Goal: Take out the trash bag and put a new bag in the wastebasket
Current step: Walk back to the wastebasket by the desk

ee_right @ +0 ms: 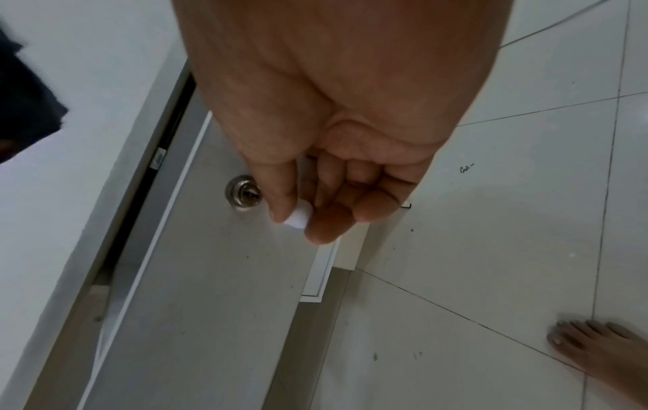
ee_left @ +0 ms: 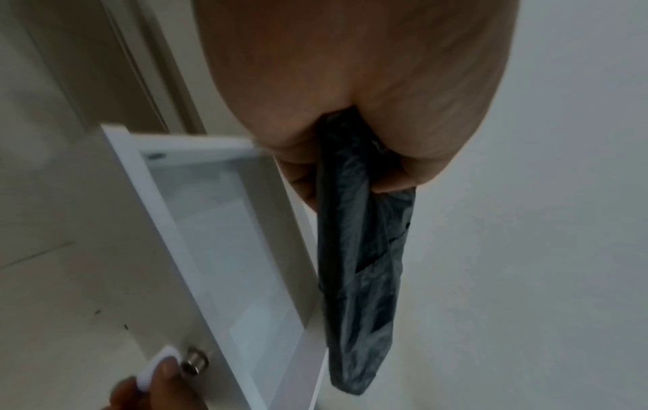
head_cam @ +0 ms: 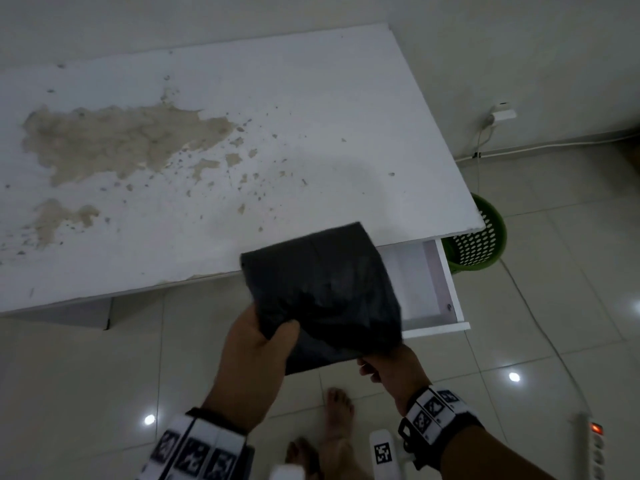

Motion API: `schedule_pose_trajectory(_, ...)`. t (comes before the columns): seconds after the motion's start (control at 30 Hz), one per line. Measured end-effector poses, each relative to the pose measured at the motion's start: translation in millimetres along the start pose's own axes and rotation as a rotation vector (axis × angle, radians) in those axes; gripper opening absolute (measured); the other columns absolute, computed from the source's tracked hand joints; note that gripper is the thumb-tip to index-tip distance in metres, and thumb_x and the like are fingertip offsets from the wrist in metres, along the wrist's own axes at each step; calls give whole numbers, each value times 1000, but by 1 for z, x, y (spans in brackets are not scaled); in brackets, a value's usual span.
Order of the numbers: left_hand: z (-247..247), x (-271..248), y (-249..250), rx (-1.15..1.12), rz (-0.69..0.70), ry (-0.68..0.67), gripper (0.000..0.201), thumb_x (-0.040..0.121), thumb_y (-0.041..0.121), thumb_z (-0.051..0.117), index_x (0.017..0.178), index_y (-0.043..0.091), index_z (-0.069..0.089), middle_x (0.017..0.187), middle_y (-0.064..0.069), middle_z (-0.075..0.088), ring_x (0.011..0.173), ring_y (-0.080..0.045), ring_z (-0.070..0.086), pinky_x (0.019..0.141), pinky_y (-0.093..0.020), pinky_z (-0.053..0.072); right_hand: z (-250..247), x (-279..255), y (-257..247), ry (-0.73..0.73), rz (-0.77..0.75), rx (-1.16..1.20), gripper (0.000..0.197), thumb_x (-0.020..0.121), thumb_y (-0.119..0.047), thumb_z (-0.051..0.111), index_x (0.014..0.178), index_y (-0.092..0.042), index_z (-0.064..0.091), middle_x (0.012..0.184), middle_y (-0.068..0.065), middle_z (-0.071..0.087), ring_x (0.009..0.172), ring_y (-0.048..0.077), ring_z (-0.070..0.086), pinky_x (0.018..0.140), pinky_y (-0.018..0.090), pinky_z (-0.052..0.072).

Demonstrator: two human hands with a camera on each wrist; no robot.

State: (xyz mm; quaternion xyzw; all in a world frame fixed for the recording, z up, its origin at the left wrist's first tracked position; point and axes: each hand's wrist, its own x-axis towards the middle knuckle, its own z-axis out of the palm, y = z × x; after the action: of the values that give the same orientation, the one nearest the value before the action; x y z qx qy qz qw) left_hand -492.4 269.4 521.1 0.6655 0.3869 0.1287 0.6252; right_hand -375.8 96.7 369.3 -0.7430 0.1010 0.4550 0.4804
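- The folded black trash bag (head_cam: 322,292) is hanging flat and crinkled from the left hand (head_cam: 254,344), its grip pinching the bag's lower left corner between thumb and fingers; the plastic is showing fold creases and a dull sheen in the left wrist view (ee_left: 361,263).
- The bag is sitting just above the open white drawer (head_cam: 420,289), partly over the front edge of the desk (head_cam: 207,150), whose white top is showing large brown worn patches.
- The green perforated wastebasket (head_cam: 479,237) is standing on the floor well to the right of the grip, beyond the drawer; the desk corner is cutting off its near side, so its contents cannot be told.
- The right hand (head_cam: 391,368) is lying just below the bag's lower right edge, and the bag is hiding its fingertips in the head view.
- In the right wrist view the right hand's (ee_right: 336,155) grip is curling around a small white object (ee_right: 298,217), too little of it showing to name, beside the drawer's metal lock (ee_right: 243,195).
- Both wrists are wearing marker bands.
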Motion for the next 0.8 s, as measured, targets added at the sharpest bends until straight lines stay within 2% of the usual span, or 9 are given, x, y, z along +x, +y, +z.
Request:
schedule_pose_trajectory(0.1, -30, -7, -10, 36, 86, 204, 30, 97, 7, 59, 109, 34, 66, 95, 28, 73, 89, 7, 68, 77, -19, 56, 5, 1, -11, 36, -75, 22, 11, 89, -11, 67, 85, -1, 69, 74, 11, 72, 58, 16, 62, 54, 27, 45)
schedule_pose_trajectory(0.17, -49, -7, -17, 37, 106, 302, 31, 98, 6, 58, 115, 31, 62, 93, 35, 70, 88, 15, 64, 72, -6, 49, 12, 8, -24, 59, -118, 13, 12, 90, -14, 68, 87, -3, 70, 74, 9, 72, 55, 13, 60, 53, 24, 45)
schedule_pose_trajectory(0.3, -74, -1, -29, 12, 108, 415, 33, 99, 5, 57, 126, 21, 63, 110, 19, 70, 99, 9, 65, 78, -10, 51, 25, 32, -60, 140, -198, 47, 17, 91, -16, 68, 86, 0, 70, 73, 10, 69, 53, 14, 56, 46, 19, 44)
schedule_pose_trajectory(0.37, -78, 1, -32, -3, 93, 428, 33, 98, 4, 57, 129, 15, 62, 113, 13, 71, 99, 7, 67, 76, -6, 51, 28, 45, -77, 196, -210, 76, 19, 91, -19, 68, 82, -2, 71, 73, 12, 69, 54, 16, 56, 50, 25, 45)
schedule_pose_trajectory(0.5, -72, 2, -33, -65, 55, 400, 36, 97, 2, 58, 128, 21, 61, 107, 15, 74, 96, 1, 70, 72, -8, 54, 30, 63, -105, 228, -183, 89, 21, 91, -21, 69, 73, -9, 69, 70, 10, 67, 57, 19, 57, 57, 30, 45)
schedule_pose_trajectory(0.6, -65, 5, -30, -97, 36, 359, 34, 97, 2, 59, 126, 20, 61, 108, 8, 73, 95, -5, 72, 69, -9, 54, 26, 65, -113, 179, -137, 122, 14, 92, -19, 68, 89, -5, 71, 74, 10, 69, 56, 15, 59, 52, 26, 45)
schedule_pose_trajectory(0.67, -62, 5, -26, -130, 33, 325, 36, 97, 1, 58, 127, 19, 61, 109, 6, 75, 96, -7, 72, 71, -11, 55, 25, 61, -111, 140, -131, 151, 19, 94, -20, 65, 103, -4, 70, 83, 10, 71, 61, 16, 63, 53, 25, 47)
schedule_pose_trajectory(0.73, -60, 5, -21, -158, 34, 275, 37, 97, 1, 58, 130, 19, 60, 112, 5, 75, 100, -8, 72, 76, -15, 57, 23, 49, -106, 119, -134, 172, 27, 96, -26, 61, 112, -5, 67, 90, 10, 71, 69, 19, 65, 58, 28, 48)
schedule_pose_trajectory(0.8, -59, 5, -16, -197, 21, 204, 39, 98, 3, 58, 133, 19, 60, 118, 3, 74, 107, -15, 71, 86, -26, 59, 20, 29, -102, 110, -110, 193, 37, 96, -39, 58, 117, -8, 65, 96, 10, 72, 77, 23, 68, 64, 31, 51)
